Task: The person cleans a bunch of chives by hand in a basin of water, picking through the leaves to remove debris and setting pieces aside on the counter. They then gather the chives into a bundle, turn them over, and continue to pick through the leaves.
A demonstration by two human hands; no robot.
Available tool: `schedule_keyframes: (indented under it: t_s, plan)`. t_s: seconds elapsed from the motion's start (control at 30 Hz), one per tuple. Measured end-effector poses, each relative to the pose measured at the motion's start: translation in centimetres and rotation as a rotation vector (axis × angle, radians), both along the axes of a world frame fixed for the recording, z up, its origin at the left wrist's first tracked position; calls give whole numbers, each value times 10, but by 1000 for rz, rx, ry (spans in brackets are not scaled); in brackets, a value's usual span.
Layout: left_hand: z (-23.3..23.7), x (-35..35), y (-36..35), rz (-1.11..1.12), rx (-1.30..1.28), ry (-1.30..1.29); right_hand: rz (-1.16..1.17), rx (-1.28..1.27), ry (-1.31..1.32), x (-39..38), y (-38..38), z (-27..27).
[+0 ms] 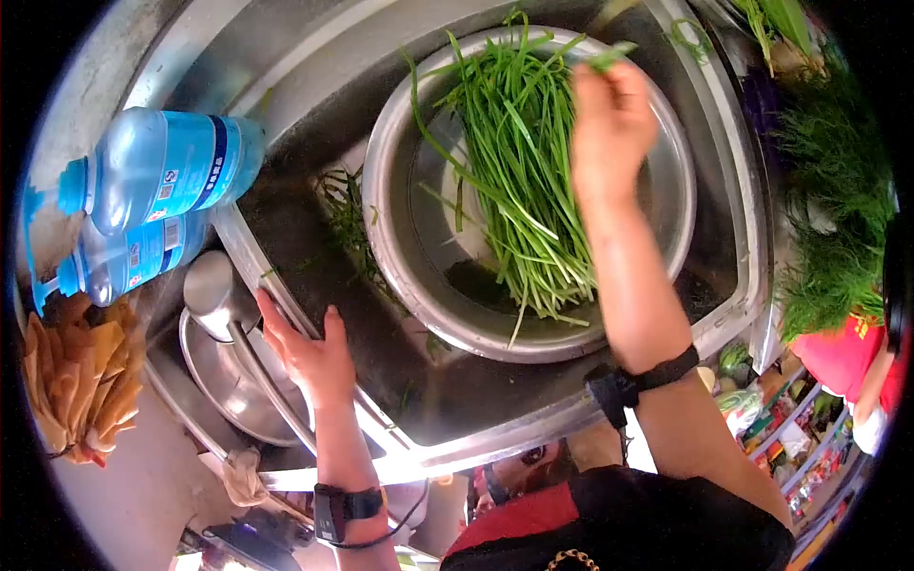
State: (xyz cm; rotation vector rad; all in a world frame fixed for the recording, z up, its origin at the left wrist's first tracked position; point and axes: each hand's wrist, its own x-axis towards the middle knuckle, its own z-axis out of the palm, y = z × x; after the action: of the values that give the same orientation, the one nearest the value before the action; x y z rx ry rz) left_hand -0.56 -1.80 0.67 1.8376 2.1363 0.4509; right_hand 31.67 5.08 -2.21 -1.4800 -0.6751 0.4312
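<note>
A large steel basin (386, 276) sits in the sink (409, 381) with water in it. A bunch of long, thin garlic chives (519, 162) lies across it, dark green at the far end and paler near me. My right hand (614, 128) is over the basin's far right side, fingers curled together on a short green leaf piece (609, 57) that sticks out at the fingertips. My left hand (309, 357) rests at the sink's metal divider with its fingers apart, holding nothing. Wet leaf scraps (347, 214) lie in the sink left of the basin.
Two blue-labelled plastic bottles (181, 171) lie at the left. Below them, a steel ladle (211, 290) leans across a small metal bowl (238, 381). Brown folded sheets (86, 381) hang at far left. Feathery dill-like greens (838, 209) lie at right, near a person in red (847, 366).
</note>
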Motion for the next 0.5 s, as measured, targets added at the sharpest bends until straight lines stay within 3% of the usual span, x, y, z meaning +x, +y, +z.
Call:
schedule_keyframes:
  t_s: [0.07,0.1,0.13,0.17,0.2,0.3,0.4,0.43,0.5]
  plan:
    - [0,0,-1,13,-17,-2,393,73,82,-71,-11,2]
    - [0,1,0,15,-20,-3,789,-286,-69,-102,-17,22]
    - [-1,1,1,19,-23,-6,897,-303,-503,-132,-26,25]
    - [-1,-1,-1,26,-29,-7,1167,-594,-559,-144,-27,34]
    - [-1,-2,0,33,-30,-8,1233,-550,-556,-155,-26,25]
    - [2,1,0,38,-35,-41,1196,-386,-463,-172,-43,12]
    - [2,2,2,31,-29,-28,920,-168,-319,-157,-46,-4]
    - [3,1,1,34,-37,-24,815,-200,-280,-139,-40,-6]
    - [1,-1,1,8,-12,-14,518,-274,-468,-91,-28,-16]
